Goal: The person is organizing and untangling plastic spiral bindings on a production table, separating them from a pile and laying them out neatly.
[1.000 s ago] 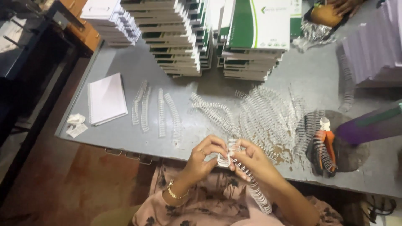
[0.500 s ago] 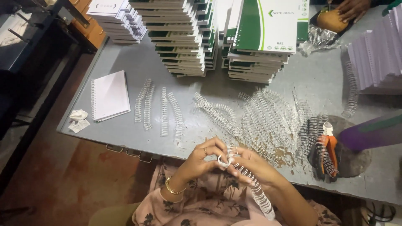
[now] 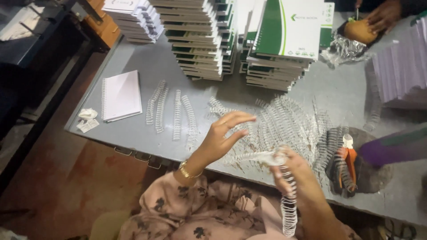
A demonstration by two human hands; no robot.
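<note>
My right hand [image 3: 291, 171] grips a long white wire binding coil [image 3: 289, 204] that hangs down from it toward my lap, with a blurred part sticking out to the left. My left hand [image 3: 222, 135] is lifted above the table edge, fingers spread, holding nothing. It hovers just left of a heap of loose white binding coils [image 3: 284, 122] on the grey metal table [image 3: 147, 58]. Several separate coils [image 3: 171, 111] lie in a row to the left of the heap.
A white spiral notebook [image 3: 121, 94] lies at the left with crumpled paper scraps [image 3: 87, 119] beside it. Stacks of green-and-white notebooks [image 3: 284, 42] stand at the back. Orange-handled pliers [image 3: 347, 162] rest at the right. Another person's hand [image 3: 378, 18] works at the far right corner.
My hands were together on the coil near my lap. Now the left hand has let go and risen with spread fingers, while the right hand keeps the coil and has shifted right.
</note>
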